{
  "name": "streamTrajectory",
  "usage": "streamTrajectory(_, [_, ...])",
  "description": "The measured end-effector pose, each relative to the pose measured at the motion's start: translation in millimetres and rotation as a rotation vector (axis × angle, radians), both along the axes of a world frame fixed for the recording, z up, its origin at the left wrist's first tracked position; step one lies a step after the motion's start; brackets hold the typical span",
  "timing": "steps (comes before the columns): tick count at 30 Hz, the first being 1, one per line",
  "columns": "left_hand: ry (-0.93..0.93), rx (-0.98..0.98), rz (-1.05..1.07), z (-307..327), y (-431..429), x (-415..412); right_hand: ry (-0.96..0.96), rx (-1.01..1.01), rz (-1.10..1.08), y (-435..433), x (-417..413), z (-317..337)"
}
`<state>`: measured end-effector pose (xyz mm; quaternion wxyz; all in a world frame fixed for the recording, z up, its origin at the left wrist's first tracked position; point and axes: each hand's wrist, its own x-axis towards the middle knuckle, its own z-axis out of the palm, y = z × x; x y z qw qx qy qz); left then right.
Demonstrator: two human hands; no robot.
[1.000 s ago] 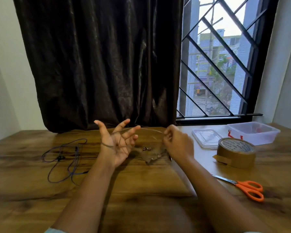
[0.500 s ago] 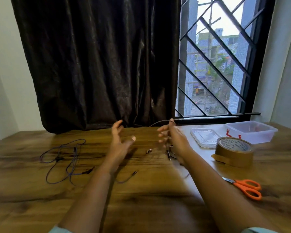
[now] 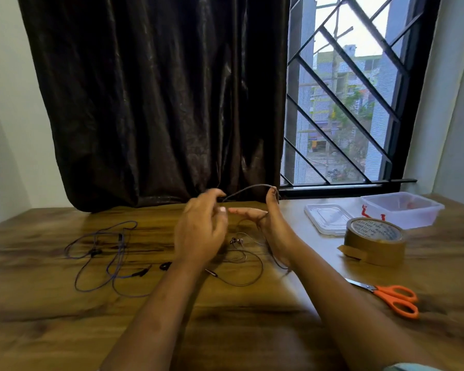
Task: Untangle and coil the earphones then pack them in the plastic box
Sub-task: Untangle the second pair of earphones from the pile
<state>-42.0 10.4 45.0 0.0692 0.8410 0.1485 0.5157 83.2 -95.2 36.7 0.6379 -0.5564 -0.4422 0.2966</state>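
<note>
Earphones strung as a thin grey arc between the two hands, raised above the table, slack dropping below the wrists into a loose loop on the wood, the two earbuds lying between the wrists. Left hand back-up, fingers curled in, fingertips and thumb pinching one end of the arc; blurred, so the exact grip is hard to read. Right hand upright on its edge, fingers straight, thumb stretched toward the left hand, cord draped over the raised fingertip and running down behind the palm; nothing clenched. Out past the left hand, well apart, blue-corded earphones sprawled in a tangle on the wood. Out past the right hand, a clear plastic box standing open, its lid flat just beside it on the side toward the hand, a roll of brown tape in front of both, orange-handled scissors beside the right forearm. Behind both hands, a dark curtain and a barred window.
</note>
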Motion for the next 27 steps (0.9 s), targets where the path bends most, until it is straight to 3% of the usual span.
streamTrajectory(2, [0.17,0.014,-0.207,-4,-14,8,0.053,0.017,0.024,0,0,-1])
streamTrajectory(5, [0.304,-0.156,-0.37,-20,-23,19,0.104,0.016,0.032,-1,-1,1])
streamTrajectory(8, [0.134,-0.342,-0.422,-22,-23,22,0.015,0.039,0.001,5,1,-3])
streamTrajectory(14, [-0.509,-0.949,-0.354,1,-6,10,-0.233,-0.082,-0.128,-1,3,0])
streamTrajectory(16, [-0.655,-1.036,-0.329,3,9,2,-0.406,-0.158,-0.161,-5,2,0])
streamTrajectory(18, [-0.75,-1.082,-0.286,2,19,-3,-0.449,-0.15,-0.212,-5,4,0])
streamTrajectory(23, [-0.798,-1.123,-0.156,-1,28,-5,-0.457,0.057,-0.404,-8,10,3])
streamTrajectory(27, [-0.653,-1.125,0.011,-4,35,-5,-0.408,0.228,-0.454,-8,6,7])
